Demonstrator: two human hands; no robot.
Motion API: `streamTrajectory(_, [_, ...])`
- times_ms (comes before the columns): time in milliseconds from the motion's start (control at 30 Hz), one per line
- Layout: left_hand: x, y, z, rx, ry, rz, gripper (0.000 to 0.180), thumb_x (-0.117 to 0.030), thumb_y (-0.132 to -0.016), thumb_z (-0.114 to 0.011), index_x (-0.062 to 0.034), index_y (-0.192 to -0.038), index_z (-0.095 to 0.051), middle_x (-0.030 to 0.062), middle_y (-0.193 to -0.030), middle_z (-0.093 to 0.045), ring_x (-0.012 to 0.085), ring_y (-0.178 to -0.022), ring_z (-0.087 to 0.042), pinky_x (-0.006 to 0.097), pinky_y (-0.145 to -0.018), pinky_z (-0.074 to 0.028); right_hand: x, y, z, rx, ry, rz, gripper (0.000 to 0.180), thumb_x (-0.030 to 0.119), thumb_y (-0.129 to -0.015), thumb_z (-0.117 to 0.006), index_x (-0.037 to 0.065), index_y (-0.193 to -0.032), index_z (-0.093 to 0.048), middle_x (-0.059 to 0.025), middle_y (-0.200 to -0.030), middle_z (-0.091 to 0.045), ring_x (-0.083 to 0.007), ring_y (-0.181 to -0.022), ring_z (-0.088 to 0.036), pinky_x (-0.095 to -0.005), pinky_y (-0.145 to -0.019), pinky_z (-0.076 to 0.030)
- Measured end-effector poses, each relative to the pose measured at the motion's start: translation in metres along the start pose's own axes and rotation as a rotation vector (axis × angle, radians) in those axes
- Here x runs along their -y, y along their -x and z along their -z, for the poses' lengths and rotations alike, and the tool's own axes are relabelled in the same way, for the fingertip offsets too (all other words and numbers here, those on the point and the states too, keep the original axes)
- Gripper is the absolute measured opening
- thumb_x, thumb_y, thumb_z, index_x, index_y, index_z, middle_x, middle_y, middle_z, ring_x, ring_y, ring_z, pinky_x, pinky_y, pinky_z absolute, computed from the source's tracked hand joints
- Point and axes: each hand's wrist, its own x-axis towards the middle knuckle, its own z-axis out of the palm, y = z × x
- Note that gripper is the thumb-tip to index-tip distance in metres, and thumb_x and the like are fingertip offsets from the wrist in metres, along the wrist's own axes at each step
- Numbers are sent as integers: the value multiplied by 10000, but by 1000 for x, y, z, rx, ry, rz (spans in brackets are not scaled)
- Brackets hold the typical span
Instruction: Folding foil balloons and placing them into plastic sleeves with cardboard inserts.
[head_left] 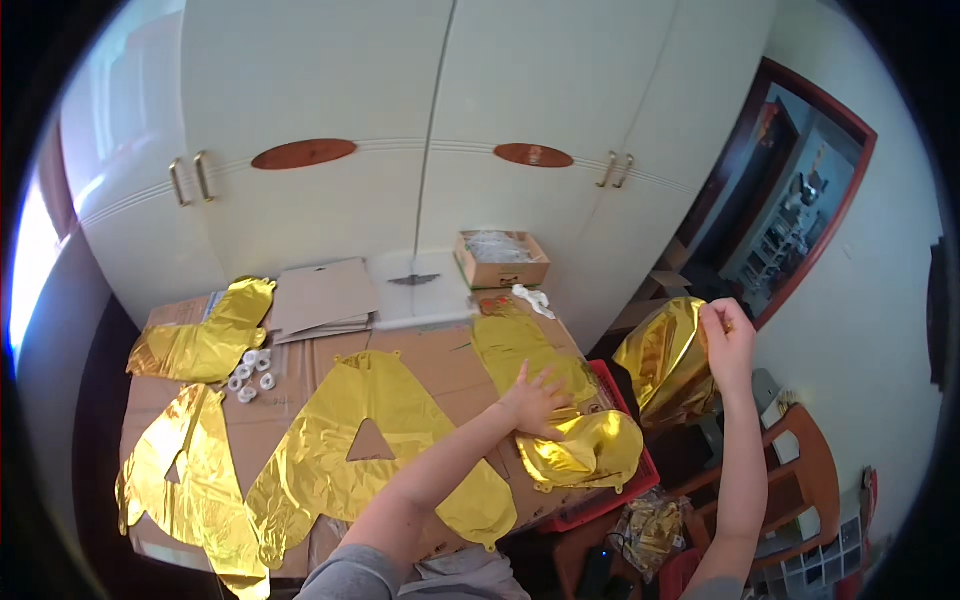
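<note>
My left hand (540,402) is spread, fingers apart, over the right end of the cardboard-covered table. Under and beside it are a crumpled shiny gold foil balloon (595,450) and a flat gold foil balloon (520,345). Raised off the table's right side, my right hand (728,340) pinches the top edge of another gold foil balloon (662,365), which hangs down from it. A flat A-shaped gold foil balloon (400,405) lies in front of me. Further left is a second A-shaped one (205,440), partly over the table's edge.
A folded gold balloon (215,335), several white ribbon rolls (250,372) and grey-brown cardboard sheets (325,295) lie farther back. Beyond stands an open box (502,258) of clear plastic. A red tray (645,465), wooden chair (805,460) and bag of gold foil (652,530) are right.
</note>
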Motion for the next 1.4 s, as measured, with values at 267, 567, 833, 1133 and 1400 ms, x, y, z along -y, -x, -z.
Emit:
streamTrajectory(267, [40,87,31,-258,1637,374,762,-673,-948,-339,-114,-1463,-398,147,-1481,-427,322,-1323,-442,481,-1082,-372,123,114,-106,180,289,1196,134,171,-701,-700,166,-830,-663,55,-635,-459,-109,-529,-479,-291,-464,-336])
streamTrajectory(567, [55,292,105,-492,1688,839,824,-655,-933,-422,-120,-1525,-216,192,-1431,-441,320,-1256,-499,435,-940,-507,161,262,-210,401,-119,1235,111,190,-751,-603,124,-840,-610,40,-670,-461,-92,-592,-487,-238,-512,-334])
streamTrajectory(833, [24,303,56,-378,149,521,746,-448,-834,-684,-59,-1412,-419,204,-1423,-449,382,-1308,-444,518,-1080,-360,181,314,-212,577,-13,992,190,188,-745,-605,125,-922,-626,31,-676,-500,-109,-606,-565,-244,-533,-446])
streamTrajectory(1133, [30,301,41,21,-76,504,793,-724,-874,-412,-269,-1517,-319,96,-1583,-277,432,-1460,-171,690,-1120,-127,188,317,-175,1150,-165,757,377,339,-855,-637,119,-1160,-606,-76,-944,-647,-222,-866,-682,-341,-669,-572])
streamTrajectory(1400, [68,323,52,25,-39,536,772,-692,-876,-444,-271,-1512,-324,69,-1574,-305,441,-1442,-221,741,-1081,-114,105,247,-192,826,-18,230,471,306,-927,-602,68,-1323,-511,-121,-1344,-559,-329,-1245,-527,-438,-1012,-444])
